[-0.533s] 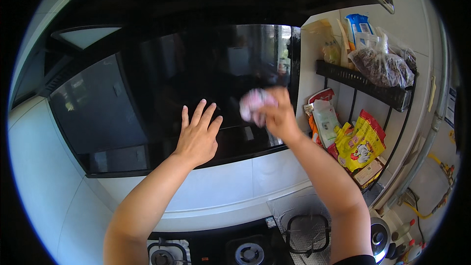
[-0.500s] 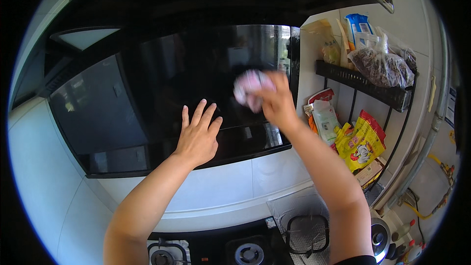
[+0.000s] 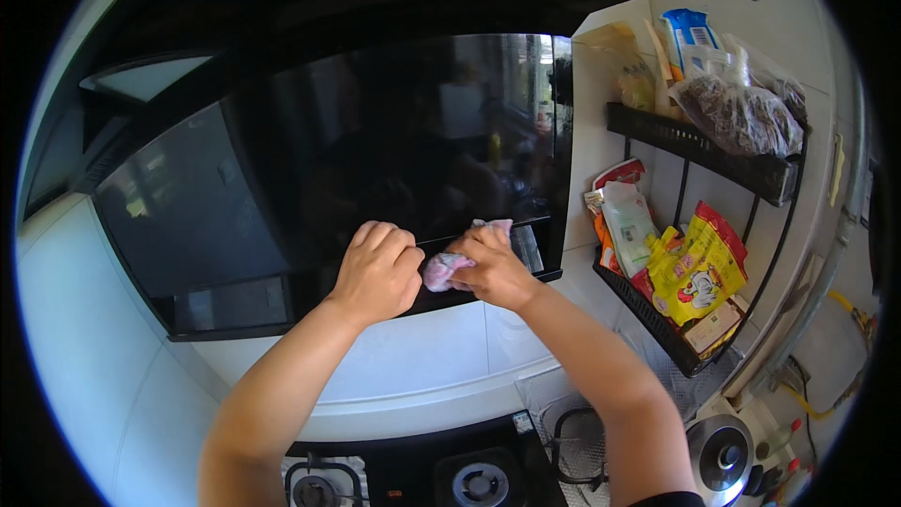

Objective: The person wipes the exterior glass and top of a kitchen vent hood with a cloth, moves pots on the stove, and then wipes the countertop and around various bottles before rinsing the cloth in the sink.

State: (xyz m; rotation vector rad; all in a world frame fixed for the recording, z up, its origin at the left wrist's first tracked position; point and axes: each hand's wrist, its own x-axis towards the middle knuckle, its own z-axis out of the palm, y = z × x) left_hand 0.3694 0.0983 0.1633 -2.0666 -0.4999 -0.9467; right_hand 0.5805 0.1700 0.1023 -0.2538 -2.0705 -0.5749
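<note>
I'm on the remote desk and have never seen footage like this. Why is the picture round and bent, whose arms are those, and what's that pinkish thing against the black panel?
The picture comes from a wide fisheye camera worn on a person's head, so straight edges bend near the rim. The two bare arms rising from the bottom are that person's own. The right hand presses a crumpled pinkish cloth against the lower edge of a glossy black range hood. The left hand is curled beside it on the same edge. A gas stove sits below, and a black wall rack of food packets hangs at right.
</note>
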